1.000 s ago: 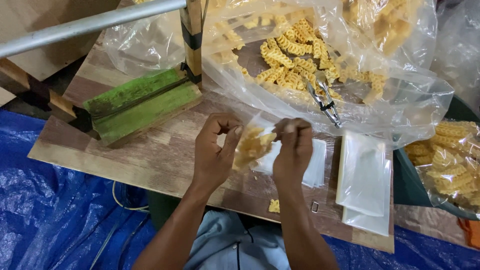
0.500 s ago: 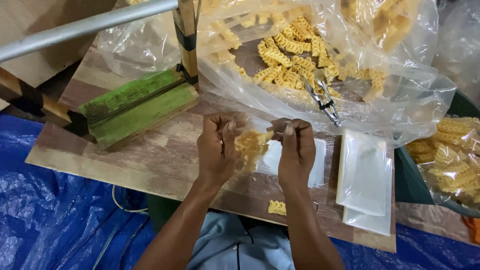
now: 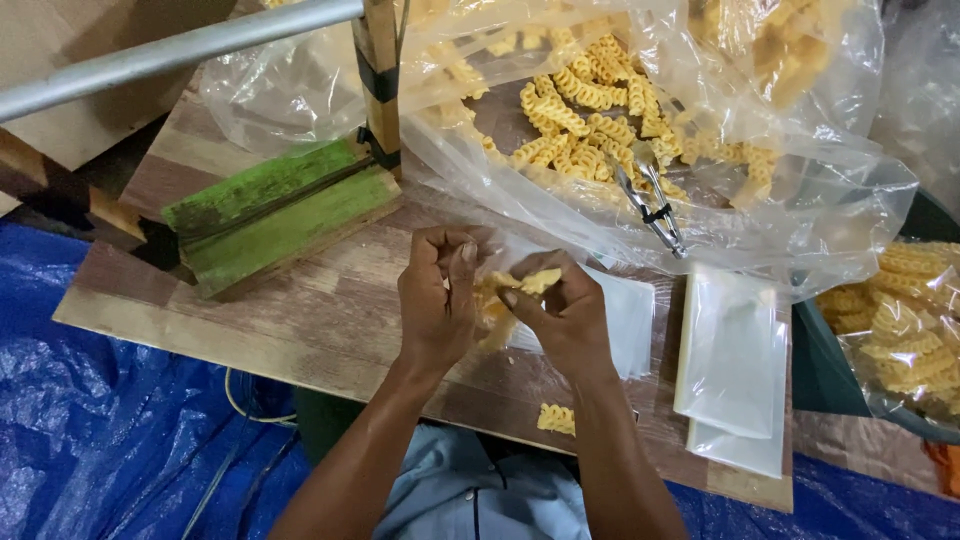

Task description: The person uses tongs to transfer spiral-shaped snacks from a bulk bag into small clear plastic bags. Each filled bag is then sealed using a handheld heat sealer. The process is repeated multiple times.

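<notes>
1. Both of your hands are closed on one small clear packet of yellow snacks (image 3: 497, 298), pinching its top between fingers and thumbs.
2. Your left hand (image 3: 438, 305) grips the packet's left side, knuckles up, fingers curled tight against the plastic.
3. Your right hand (image 3: 565, 315) holds the right side, thumb and forefinger pressed on the upper edge, touching the packet just beside the left hand.
4. That packet hangs between your hands just above the wooden board (image 3: 300, 310), near its middle, over the edge of a flat stack of empty clear bags (image 3: 630, 320).
5. A second, taller stack of clear bags (image 3: 735, 365) lies to the right of your right hand, apart from it.
6. One loose yellow snack piece (image 3: 556, 418) lies on the board near its front edge, just below your right wrist.
7. Beyond your hands a large clear plastic sack (image 3: 800, 200) spreads open, full of ridged yellow snacks, with metal tongs (image 3: 650, 200) resting inside it.
8. Left of your hands sits a green wooden block (image 3: 275, 215), with an upright wooden post (image 3: 381, 70) at its far end and a grey metal bar (image 3: 170, 55) running from it.
9. Blue tarpaulin (image 3: 90, 420) covers the floor around the board.
</notes>
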